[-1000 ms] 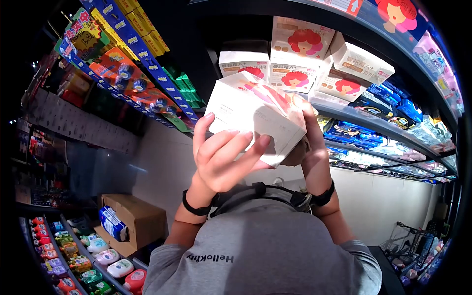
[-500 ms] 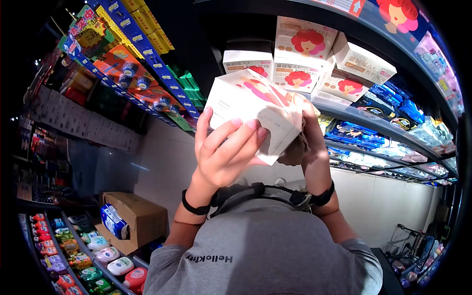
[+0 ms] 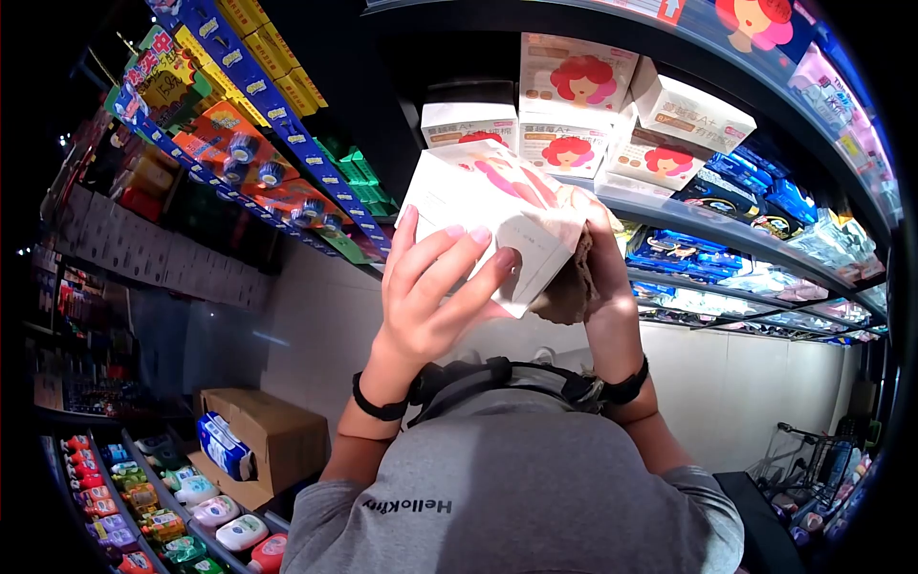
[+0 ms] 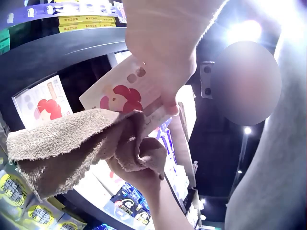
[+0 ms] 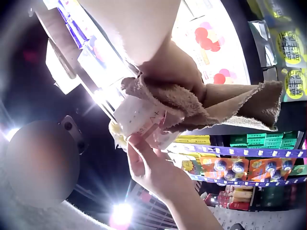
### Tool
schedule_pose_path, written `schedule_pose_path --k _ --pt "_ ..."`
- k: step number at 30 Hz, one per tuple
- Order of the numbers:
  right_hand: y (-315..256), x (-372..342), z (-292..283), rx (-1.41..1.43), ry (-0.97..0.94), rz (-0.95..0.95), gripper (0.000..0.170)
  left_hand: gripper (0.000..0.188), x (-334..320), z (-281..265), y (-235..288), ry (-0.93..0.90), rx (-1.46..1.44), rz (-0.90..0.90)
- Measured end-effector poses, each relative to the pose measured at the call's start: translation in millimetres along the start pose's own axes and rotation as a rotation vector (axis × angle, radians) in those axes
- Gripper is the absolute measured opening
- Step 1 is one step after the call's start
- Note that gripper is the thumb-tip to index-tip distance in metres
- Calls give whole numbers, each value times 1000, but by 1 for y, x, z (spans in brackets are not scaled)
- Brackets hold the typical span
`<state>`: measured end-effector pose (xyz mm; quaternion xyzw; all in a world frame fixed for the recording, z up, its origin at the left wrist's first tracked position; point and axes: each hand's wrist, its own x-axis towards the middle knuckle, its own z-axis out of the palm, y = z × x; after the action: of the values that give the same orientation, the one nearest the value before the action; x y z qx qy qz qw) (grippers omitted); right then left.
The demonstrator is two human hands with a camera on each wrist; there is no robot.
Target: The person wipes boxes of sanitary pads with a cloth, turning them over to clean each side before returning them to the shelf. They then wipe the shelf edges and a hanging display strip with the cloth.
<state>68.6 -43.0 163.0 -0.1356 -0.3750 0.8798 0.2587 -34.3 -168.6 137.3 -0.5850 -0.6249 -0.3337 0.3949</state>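
A white box with a red-haired figure is tilted between both hands in front of the shelf. My left hand grips its left and near sides, fingers spread over the white face. In the left wrist view that hand's thumb lies on the box. Bunched in my right hand, a brown cloth lies against the box's right side. The cloth hangs in a long fold in the left wrist view. In the right wrist view the cloth covers part of the box, and my right fingers are mostly hidden.
Similar boxes stand stacked on the shelf beyond the hands, with blue packs lower right. A rack of orange packs is at the left. Below are a cardboard carton and rows of bottles.
The box has shifted slightly left in the head view and stays in both hands. More of the brown cloth shows under its right side than a second ago.
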Motion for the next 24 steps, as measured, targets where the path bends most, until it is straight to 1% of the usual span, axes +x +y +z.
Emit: schedule_pose_path --k 1,2,4,5,7,8,10,11,12,14,15,16,18,19,20,22,24 --pt "4 0 -4 -92 -95 -137 47 42 -1 1 -1 23 -7 5" --pt "7 1 -9 -94 -92 -139 47 42 0 -2 -1 17 -16 1" --pt "12 5 -17 -118 -243 -234 47 46 -6 -1 -5 61 -47 -12" --pt "16 7 -24 -122 -241 -236 47 50 -5 -4 -6 72 -6 -30" --pt "23 8 -32 -15 -570 -269 48 60 -2 -6 -9 105 67 -67" --pt "14 -1 -18 -95 -410 -171 49 60 0 -7 -11 105 43 -70" --pt "14 -5 -12 -284 -271 -206 49 60 -2 -6 -16 108 -31 -94" --pt "15 1 -7 -111 -266 -97 51 61 -3 -6 -17 131 -52 -96" --pt "17 11 -9 -117 -269 -101 51 61 -4 -7 -20 138 -52 -95" --pt "28 32 -22 201 -94 267 55 71 -5 -12 -27 139 24 20" --pt "32 35 -25 281 -153 284 51 70 -10 -12 -30 173 18 31" --pt "35 35 -26 277 -152 279 51 70 -11 -14 -31 178 14 32" --pt "40 34 -18 191 -79 277 51 61 -13 -22 -32 158 -12 -12" --pt "40 32 -12 179 -79 285 52 61 -14 -24 -33 158 -4 -31" --pt "42 29 -5 174 -24 275 52 60 -14 -26 -36 164 -10 -37" --pt "47 24 9 127 100 170 50 58 -19 -31 -42 155 -15 -21" --pt "51 26 12 112 87 191 49 57 -22 -35 -47 170 -25 -13"
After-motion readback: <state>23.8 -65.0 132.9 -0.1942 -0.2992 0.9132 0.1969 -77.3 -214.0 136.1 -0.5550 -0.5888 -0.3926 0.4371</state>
